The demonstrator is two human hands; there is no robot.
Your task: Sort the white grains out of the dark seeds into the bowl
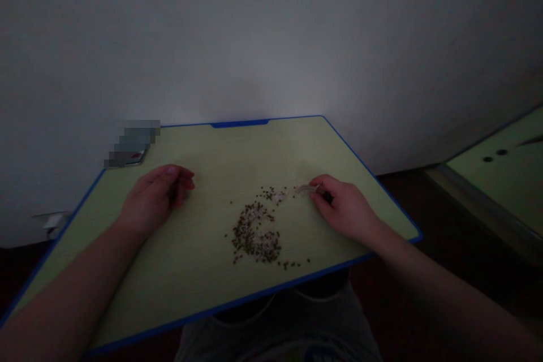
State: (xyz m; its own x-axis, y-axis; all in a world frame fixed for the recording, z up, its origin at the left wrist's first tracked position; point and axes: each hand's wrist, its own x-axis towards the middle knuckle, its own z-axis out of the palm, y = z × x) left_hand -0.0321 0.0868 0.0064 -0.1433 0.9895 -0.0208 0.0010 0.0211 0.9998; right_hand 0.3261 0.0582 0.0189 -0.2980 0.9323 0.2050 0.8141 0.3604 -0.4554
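Left of right hand (343,203), which pinches a slim pale utensil (307,188): heap of mixed grains (251,242). Left hand (158,195): loosely curled, seemingly empty. Risk: a quick sweep could scatter grains.

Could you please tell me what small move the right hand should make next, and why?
I would probably ease the slender utensil in the right hand towards the small scattered cluster, since its tip points that way and dark bits there lie among pale grains.
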